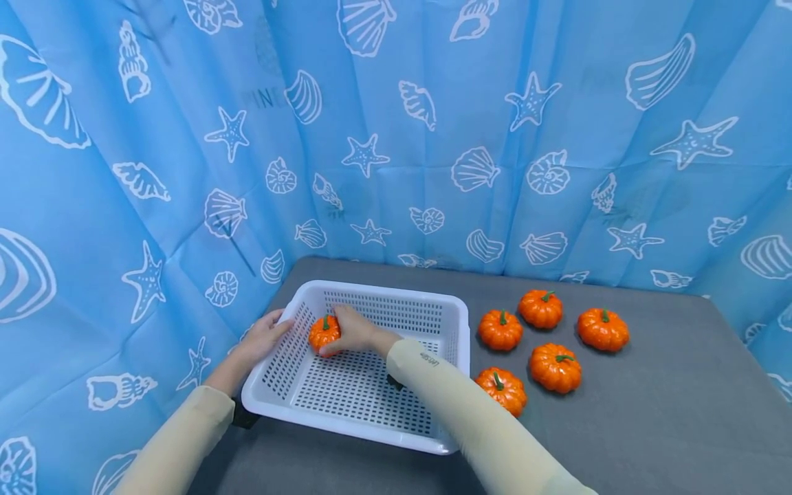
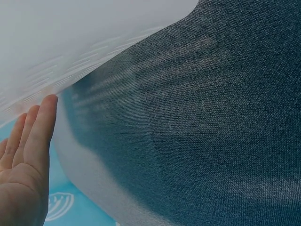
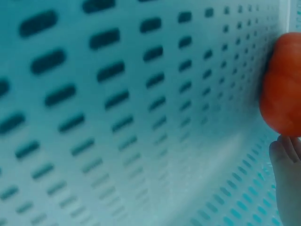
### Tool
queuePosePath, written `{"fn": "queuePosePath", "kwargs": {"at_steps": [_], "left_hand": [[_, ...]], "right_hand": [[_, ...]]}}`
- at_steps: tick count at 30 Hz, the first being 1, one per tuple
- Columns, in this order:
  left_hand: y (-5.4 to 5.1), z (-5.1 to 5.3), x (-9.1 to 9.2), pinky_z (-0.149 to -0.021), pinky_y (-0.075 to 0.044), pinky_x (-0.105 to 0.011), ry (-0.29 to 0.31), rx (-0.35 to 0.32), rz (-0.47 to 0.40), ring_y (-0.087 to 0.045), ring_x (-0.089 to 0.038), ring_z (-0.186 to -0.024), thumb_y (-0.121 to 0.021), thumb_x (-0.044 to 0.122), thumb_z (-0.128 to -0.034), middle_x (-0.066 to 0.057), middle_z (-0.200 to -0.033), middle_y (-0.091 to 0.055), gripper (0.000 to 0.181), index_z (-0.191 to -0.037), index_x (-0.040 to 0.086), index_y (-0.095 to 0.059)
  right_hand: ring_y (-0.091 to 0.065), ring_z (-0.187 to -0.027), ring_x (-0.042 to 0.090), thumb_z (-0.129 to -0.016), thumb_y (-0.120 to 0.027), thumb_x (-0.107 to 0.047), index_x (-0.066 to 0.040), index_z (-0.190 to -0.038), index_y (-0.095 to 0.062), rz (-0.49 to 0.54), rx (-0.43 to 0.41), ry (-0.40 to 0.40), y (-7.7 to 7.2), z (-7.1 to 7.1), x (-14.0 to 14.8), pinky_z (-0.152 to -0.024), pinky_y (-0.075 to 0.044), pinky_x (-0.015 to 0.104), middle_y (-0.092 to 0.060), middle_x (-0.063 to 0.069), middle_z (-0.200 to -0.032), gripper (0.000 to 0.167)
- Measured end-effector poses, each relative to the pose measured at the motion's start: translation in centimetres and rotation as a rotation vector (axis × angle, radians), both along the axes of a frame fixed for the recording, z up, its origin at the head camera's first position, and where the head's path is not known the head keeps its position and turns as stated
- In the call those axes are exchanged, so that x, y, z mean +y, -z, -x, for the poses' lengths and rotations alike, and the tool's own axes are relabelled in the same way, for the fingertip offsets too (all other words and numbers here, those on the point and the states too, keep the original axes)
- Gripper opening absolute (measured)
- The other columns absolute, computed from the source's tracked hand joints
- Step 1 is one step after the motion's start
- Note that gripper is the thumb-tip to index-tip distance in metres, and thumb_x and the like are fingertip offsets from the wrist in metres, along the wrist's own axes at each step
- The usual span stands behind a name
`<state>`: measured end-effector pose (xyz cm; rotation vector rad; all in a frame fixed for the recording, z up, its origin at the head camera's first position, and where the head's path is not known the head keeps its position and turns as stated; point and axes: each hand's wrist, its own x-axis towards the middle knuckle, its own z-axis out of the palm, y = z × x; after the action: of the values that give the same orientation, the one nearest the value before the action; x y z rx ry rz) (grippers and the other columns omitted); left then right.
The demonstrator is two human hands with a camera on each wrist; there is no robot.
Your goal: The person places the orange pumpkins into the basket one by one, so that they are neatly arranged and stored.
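Note:
A white perforated plastic basket (image 1: 353, 434) stands on the grey table. Inside it, close to the left wall, my right hand (image 1: 354, 331) grips a small orange pumpkin (image 1: 322, 333) with a green stem. The right wrist view shows this pumpkin (image 3: 284, 87) at its right edge, with fingertips (image 3: 284, 148) against its underside. My left hand (image 1: 262, 337) holds the basket's left rim, thumb over the edge. From the left wrist view, the left hand (image 2: 28, 155) has straight fingers against the outer wall; its thumb is hidden there.
Several more orange pumpkins (image 1: 555, 368) lie on the table (image 1: 668, 385) to the right of the basket. One pumpkin (image 1: 502, 390) is near the basket's right side, partly behind the right sleeve (image 1: 470, 412). A blue shell-print curtain (image 1: 396, 137) hangs behind and at the left.

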<state>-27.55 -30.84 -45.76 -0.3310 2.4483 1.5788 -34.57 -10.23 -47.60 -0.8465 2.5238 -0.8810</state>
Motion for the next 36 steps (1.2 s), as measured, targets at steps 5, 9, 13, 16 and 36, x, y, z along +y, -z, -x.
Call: {"fn": "queuePosePath", "kwargs": {"at_steps": [5,9,13,16,36], "left_hand": [[0.0,0.0,0.1,-0.064,-0.059,-0.046,0.004,-0.007,-0.001,-0.07,-0.028,-0.084,-0.043,0.046,-0.0984,-0.023,-0.123,-0.057,0.06,-0.149,0.02,-0.022],[-0.1,0.1,0.0,-0.064,-0.059,-0.046,0.006,-0.009,0.012,-0.07,-0.028,-0.085,-0.042,0.047,-0.0987,-0.024,-0.124,-0.056,0.061,-0.149,0.021,-0.021],[-0.1,0.2,-0.1,-0.064,-0.059,-0.045,0.006,-0.003,0.023,-0.07,-0.027,-0.085,-0.042,0.047,-0.0987,-0.024,-0.124,-0.056,0.061,-0.149,0.02,-0.021],[0.0,0.2,-0.1,-0.064,-0.059,-0.045,0.008,0.001,0.022,-0.07,-0.027,-0.085,-0.042,0.047,-0.0985,-0.024,-0.124,-0.056,0.061,-0.149,0.019,-0.021],[-0.1,0.1,-0.1,-0.064,-0.059,-0.045,0.02,-0.019,0.03,-0.071,-0.027,-0.083,-0.042,0.047,-0.0985,-0.025,-0.123,-0.057,0.064,-0.15,0.017,-0.019]], "right_hand": [[-0.039,-0.132,0.021,-0.075,-0.077,-0.045,-0.012,-0.15,-0.024,0.027,0.008,-0.013,-1.0,0.3,0.5,-0.113,-0.034,0.039,-0.033,0.006,-0.15,0.098],[-0.039,-0.133,0.019,-0.076,-0.077,-0.041,-0.013,-0.149,-0.024,0.073,0.024,-0.04,-1.7,0.7,1.0,-0.112,-0.034,0.038,-0.034,0.005,-0.149,0.094],[-0.036,-0.136,0.021,-0.081,-0.074,-0.041,-0.012,-0.15,-0.022,0.08,0.049,-0.07,-2.6,0.9,1.5,-0.113,-0.034,0.039,-0.031,0.006,-0.151,0.091],[-0.035,-0.137,0.023,-0.084,-0.07,-0.041,-0.01,-0.151,-0.02,0.072,0.049,-0.077,-3.3,0.9,1.9,-0.113,-0.034,0.041,-0.029,0.009,-0.153,0.089],[-0.032,-0.139,0.027,-0.085,-0.066,-0.047,-0.008,-0.152,-0.014,0.158,0.145,-0.013,-8.0,3.5,8.4,-0.113,-0.033,0.044,-0.027,0.012,-0.153,0.093]]}}
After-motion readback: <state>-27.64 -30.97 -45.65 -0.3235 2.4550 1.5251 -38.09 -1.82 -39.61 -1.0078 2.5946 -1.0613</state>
